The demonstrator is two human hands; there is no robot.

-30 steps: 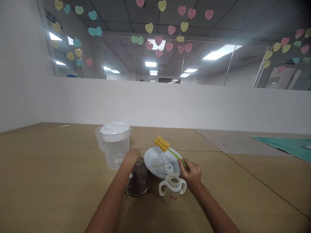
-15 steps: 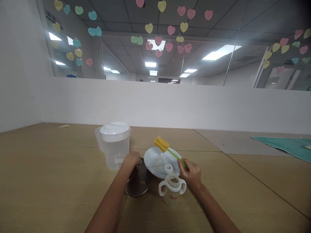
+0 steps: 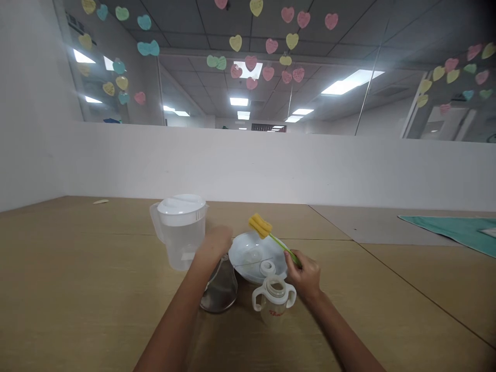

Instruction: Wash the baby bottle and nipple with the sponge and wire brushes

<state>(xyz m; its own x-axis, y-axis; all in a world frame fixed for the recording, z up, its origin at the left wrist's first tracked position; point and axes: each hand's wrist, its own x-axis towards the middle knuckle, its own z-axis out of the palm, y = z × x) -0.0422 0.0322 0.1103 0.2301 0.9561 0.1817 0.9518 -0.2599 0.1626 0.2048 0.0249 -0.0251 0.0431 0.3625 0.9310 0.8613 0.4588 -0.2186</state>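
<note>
Beside the translucent plastic pitcher, the left hand has risen above the dark, rounded vessel, perhaps leaving it free; its grip and opening are unclear. The yellow-sponge, green-handled brush tilts over the shallow white bowl, gripped in the closed right hand.

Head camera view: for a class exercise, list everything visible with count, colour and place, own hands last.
Lidded plastic pitcher: 1, translucent and white, left of centre
Shiny round-based container: 1, dark, beside pitcher
Shallow round bowl: 1, white, centre
Dome-shaped piece: 1, clear, in bowl
Ring-shaped cap: 1, white, bowl's near side
Two-handled bottle: 1, clear and white, before bowl
Sponge-headed brush: 1, yellow and green, right hand
Cloth: 1, teal, far right
Flat scrap: 1, pale, far left
Tabletop: wood-coloured and grey, below
Heart-shaped notes: many, mixed, glass above white wall
Ceiling lights: several, white, top
Hands: 2, bare, left above container, right gripping brush
</note>
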